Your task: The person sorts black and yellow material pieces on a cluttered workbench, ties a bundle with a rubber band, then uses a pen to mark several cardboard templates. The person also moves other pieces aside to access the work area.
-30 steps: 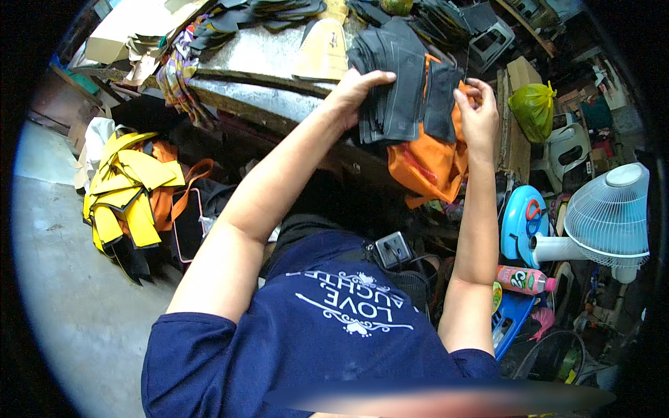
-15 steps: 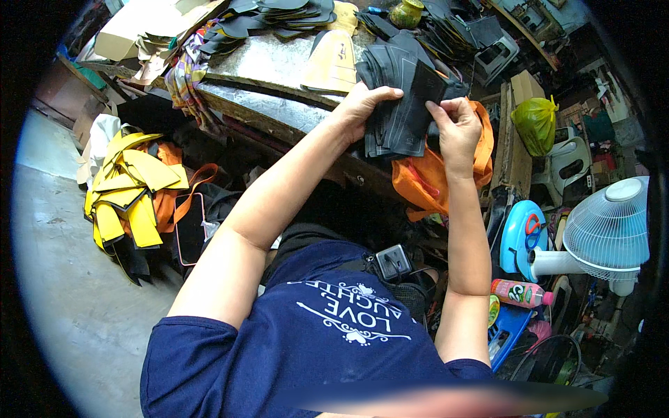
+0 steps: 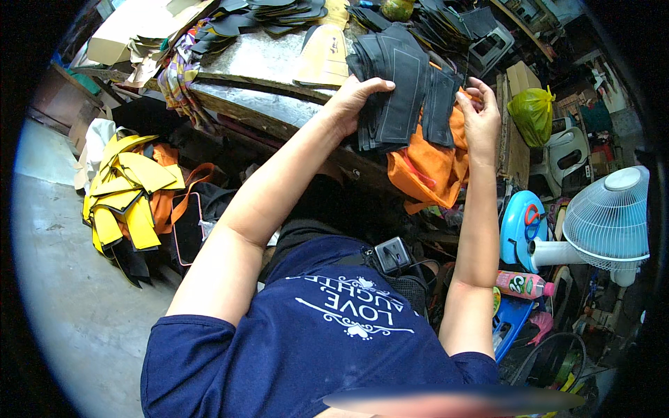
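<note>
My left hand (image 3: 354, 104) grips a stack of flat black cut pieces (image 3: 398, 87) with pale outline lines, its thumb lying on top. The pieces are held up just off the front edge of the workbench (image 3: 272, 115). At the stack's right side, a separate black piece (image 3: 439, 115) hangs fanned out from the rest. My right hand (image 3: 481, 118) has its thumb and fingers closed at that piece's right edge; the exact contact is small. Below the pieces is an orange cloth bag (image 3: 425, 171), partly covered by them.
Piles of black pieces (image 3: 279, 14) and a cream pattern piece (image 3: 324, 56) lie on the bench. Yellow pieces (image 3: 132, 174) are heaped at left. At right stand a white fan (image 3: 606, 216), a pink bottle (image 3: 523, 284), a plastic chair (image 3: 561, 157) and a yellow-green bag (image 3: 532, 115).
My right hand has moved right, away from the left, and a black piece now spreads out from the stack's right side. My left hand keeps its grip and shifts slightly left.
</note>
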The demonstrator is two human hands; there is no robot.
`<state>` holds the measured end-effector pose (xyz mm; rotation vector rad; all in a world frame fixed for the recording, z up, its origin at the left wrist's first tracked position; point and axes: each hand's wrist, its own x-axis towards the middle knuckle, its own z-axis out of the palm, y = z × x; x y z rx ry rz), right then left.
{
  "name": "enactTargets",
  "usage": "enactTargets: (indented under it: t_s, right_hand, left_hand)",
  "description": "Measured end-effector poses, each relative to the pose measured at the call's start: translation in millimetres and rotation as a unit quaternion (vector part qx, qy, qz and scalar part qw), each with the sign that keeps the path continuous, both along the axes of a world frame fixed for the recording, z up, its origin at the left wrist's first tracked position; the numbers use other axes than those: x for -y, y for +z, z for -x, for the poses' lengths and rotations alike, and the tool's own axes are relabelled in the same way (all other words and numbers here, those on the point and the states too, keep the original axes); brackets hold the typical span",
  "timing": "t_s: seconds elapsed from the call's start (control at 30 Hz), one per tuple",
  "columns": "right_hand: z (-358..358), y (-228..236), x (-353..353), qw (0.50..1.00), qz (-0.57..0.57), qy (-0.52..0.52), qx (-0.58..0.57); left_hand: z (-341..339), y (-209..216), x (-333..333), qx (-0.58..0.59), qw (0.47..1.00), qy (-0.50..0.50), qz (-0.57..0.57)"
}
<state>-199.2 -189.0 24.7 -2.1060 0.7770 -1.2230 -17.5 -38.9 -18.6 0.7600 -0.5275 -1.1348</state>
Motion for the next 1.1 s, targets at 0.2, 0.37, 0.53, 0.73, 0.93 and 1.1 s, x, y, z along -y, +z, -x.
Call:
enactTargets:
  t_s: [0.2, 0.37, 0.53, 0.73, 0.93, 1.1]
  right_hand:
    - [-24, -1, -46, 0.986, 0.124, 0.067, -0.092]
    - [-39, 1, -55, 0.98, -0.129, 0.148, 0.031]
    - [-28, 1, -48, 0.926, -0.317, 0.195, 0.067]
    - [-19, 3, -40, 0.939, -0.3, 0.146, 0.079]
    - [-4, 5, -28, 0.901, -0.377, 0.169, 0.132]
    - [2, 9, -27, 0.899, -0.361, 0.193, 0.159]
  left_hand:
    - [-2, -2, -1, -0.005, 1.0, -0.012, -0.023]
    - [-3, -2, -2, -0.026, 0.999, -0.019, -0.027]
    - [-5, -5, 0, -0.051, 0.997, -0.051, -0.016]
    - [-4, -8, 4, -0.053, 0.998, -0.024, -0.014]
    - [-3, -6, 2, -0.062, 0.998, -0.026, -0.002]
    - [-2, -5, 2, -0.049, 0.999, -0.012, 0.001]
